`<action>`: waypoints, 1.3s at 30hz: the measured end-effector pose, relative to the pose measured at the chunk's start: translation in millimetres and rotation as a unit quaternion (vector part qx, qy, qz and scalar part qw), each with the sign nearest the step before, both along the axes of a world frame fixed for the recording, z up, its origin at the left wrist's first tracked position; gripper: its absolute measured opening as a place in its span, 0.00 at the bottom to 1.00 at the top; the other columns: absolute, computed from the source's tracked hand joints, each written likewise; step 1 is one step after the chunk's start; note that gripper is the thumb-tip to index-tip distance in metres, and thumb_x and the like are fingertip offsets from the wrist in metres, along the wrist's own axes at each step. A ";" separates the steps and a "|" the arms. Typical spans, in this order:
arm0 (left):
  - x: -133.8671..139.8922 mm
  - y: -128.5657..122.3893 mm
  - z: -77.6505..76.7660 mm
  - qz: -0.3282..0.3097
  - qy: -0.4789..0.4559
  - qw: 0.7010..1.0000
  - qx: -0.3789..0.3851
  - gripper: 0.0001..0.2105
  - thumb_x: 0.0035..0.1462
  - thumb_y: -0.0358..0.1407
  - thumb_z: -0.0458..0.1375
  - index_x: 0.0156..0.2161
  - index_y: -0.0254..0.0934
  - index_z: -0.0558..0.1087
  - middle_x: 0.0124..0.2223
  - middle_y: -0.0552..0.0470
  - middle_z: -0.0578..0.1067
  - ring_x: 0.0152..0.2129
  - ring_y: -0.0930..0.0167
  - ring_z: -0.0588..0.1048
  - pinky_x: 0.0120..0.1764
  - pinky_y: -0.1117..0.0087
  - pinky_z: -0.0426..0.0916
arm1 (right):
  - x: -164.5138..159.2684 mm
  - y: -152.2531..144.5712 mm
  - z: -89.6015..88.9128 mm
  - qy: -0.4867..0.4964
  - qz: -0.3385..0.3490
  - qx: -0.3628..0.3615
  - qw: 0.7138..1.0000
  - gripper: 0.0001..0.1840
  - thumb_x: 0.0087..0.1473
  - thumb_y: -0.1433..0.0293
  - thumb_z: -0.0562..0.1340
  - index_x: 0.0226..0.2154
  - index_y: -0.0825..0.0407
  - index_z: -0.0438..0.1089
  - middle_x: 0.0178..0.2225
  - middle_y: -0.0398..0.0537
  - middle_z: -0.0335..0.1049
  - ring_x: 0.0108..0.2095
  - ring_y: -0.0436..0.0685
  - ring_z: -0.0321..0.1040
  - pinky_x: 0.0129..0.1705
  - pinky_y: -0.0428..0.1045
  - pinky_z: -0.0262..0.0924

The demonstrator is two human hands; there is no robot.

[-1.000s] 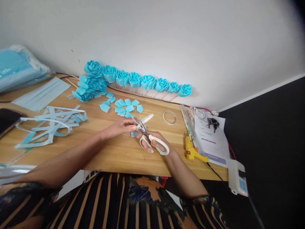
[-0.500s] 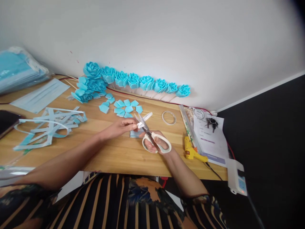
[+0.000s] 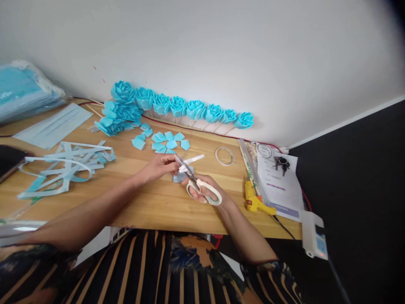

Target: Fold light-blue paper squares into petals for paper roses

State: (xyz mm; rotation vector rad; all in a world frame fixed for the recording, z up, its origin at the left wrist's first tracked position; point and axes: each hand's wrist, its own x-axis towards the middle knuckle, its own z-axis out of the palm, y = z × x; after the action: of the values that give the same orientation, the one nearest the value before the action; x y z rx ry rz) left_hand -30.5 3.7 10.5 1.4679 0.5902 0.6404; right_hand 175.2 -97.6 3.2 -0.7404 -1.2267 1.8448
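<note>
My right hand grips white-handled scissors by their finger loops, the blades pointing up and to the left. Between the fingertips of my left hand is one end of a narrow white strip. The scissor blades cross this strip close to my left fingers, and its far end sticks out to the right. Partly hidden under both hands, a pale blue folded piece lies on the wooden table. Several light blue cut petals lie just beyond my left hand.
Blue fabric roses on sticks line the wall. A tape roll, a yellow glue gun, and papers with keys are on the right. Cut strips, a flat mask sheet, a mask pack and a dark phone are left.
The scissors have shifted slightly left and their blades have come closer together across the white strip. My left hand has moved a little up and left.
</note>
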 end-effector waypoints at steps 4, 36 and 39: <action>2.1 0.1 -1.7 0.027 0.012 1.000 0.004 0.16 0.54 0.46 0.62 0.27 0.32 0.73 0.23 0.54 0.72 0.21 0.75 0.69 0.27 0.74 0.64 | -2.6 -1.0 4.7 -0.067 0.048 0.015 0.996 0.36 0.44 0.47 0.69 0.47 0.56 0.69 0.28 0.41 0.64 0.24 0.45 0.57 0.24 0.42 0.53; 0.6 3.8 -3.5 -0.026 0.011 0.999 0.037 0.18 0.58 0.49 0.57 0.31 0.33 0.73 0.31 0.50 0.75 0.31 0.69 0.73 0.37 0.69 0.67 | 8.5 4.8 -3.8 -0.078 0.014 0.059 0.995 0.39 0.50 0.43 0.62 0.52 0.57 0.67 0.35 0.49 0.66 0.31 0.51 0.63 0.30 0.47 0.60; 1.0 3.5 -3.8 -0.027 0.016 0.999 0.043 0.18 0.58 0.49 0.57 0.31 0.33 0.73 0.31 0.49 0.75 0.31 0.68 0.73 0.37 0.69 0.67 | 8.0 5.5 -5.3 -0.078 0.012 0.061 0.995 0.38 0.51 0.43 0.62 0.52 0.57 0.67 0.35 0.50 0.67 0.31 0.51 0.64 0.29 0.46 0.60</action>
State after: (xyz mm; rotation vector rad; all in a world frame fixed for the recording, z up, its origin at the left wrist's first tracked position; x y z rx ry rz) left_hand -29.5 7.2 6.7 1.5715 0.5526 0.6072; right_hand 183.2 -92.1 -2.1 -0.8167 -1.4393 1.7395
